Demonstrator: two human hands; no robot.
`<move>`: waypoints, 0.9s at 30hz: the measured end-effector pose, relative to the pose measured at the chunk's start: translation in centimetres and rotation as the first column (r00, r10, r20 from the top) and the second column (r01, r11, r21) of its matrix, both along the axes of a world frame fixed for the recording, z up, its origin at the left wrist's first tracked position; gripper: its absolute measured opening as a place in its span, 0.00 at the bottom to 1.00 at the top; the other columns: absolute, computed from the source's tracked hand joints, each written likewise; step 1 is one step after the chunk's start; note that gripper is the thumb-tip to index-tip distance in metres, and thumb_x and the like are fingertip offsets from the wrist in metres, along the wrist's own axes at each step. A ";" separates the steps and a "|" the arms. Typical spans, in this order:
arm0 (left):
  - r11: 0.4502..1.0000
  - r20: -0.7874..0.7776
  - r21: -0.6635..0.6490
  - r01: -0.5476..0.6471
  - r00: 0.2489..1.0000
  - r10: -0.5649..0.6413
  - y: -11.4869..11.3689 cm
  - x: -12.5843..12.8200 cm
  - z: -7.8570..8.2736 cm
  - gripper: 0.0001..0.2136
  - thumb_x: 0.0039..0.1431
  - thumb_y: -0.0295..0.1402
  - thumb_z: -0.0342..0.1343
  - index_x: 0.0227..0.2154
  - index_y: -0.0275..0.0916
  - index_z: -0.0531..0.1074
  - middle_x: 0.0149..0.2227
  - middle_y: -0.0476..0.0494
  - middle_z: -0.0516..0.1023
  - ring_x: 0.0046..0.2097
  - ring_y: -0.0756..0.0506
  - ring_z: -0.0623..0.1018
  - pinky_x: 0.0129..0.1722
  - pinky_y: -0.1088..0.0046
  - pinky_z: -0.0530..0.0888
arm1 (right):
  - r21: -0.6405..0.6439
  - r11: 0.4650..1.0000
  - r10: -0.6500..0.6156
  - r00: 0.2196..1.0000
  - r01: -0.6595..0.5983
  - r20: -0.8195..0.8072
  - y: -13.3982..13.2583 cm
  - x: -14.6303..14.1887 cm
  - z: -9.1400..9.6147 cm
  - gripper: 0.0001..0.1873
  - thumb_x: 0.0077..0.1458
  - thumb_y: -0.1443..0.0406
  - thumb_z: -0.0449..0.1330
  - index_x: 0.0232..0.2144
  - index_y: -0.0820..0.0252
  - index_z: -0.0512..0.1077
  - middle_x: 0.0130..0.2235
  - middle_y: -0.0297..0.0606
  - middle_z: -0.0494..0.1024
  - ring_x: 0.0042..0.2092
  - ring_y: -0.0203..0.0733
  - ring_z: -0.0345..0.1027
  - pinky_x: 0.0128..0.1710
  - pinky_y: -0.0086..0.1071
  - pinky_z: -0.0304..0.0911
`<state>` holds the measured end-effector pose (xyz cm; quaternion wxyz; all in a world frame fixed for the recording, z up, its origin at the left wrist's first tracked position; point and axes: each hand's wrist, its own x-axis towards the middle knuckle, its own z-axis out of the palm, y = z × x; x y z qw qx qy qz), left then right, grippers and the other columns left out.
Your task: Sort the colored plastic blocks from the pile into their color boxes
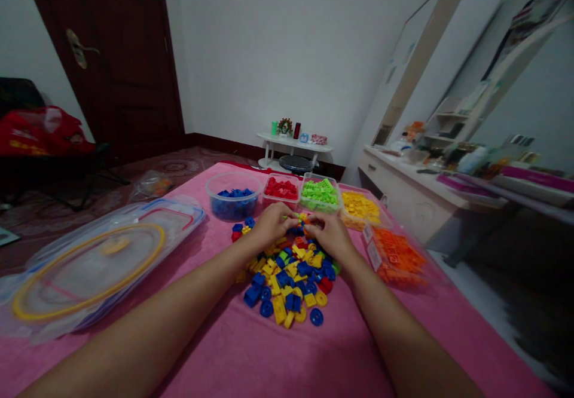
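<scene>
2 slim forearms show bare along their whole visible length; left hand (270,226) and right hand (330,235) are bare too.

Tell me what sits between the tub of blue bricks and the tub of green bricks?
The tub of red bricks sits between the tub of blue bricks and the tub of green bricks, seen in the head view.

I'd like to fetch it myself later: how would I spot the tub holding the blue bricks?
Start at the pink cloth; along its far edge, beyond the loose brick pile, runs a row of clear tubs. The blue-brick tub is the leftmost, next to the red-brick tub. It alone is round; its neighbours are rectangular.
</scene>
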<state>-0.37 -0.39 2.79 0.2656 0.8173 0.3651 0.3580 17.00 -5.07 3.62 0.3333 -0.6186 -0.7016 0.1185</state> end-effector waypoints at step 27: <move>0.853 0.373 -0.484 0.197 0.928 -0.002 -1.5 0.4 2.6 0.17 0.46 0.44 0.60 0.33 0.35 0.74 0.31 0.45 0.76 0.30 0.51 0.73 0.27 0.80 0.67 | -0.026 0.907 -0.419 0.908 0.419 0.012 -4.3 10.3 8.1 0.12 0.40 0.71 0.63 0.33 0.61 0.75 0.22 0.35 0.74 0.22 0.35 0.68 0.23 0.27 0.62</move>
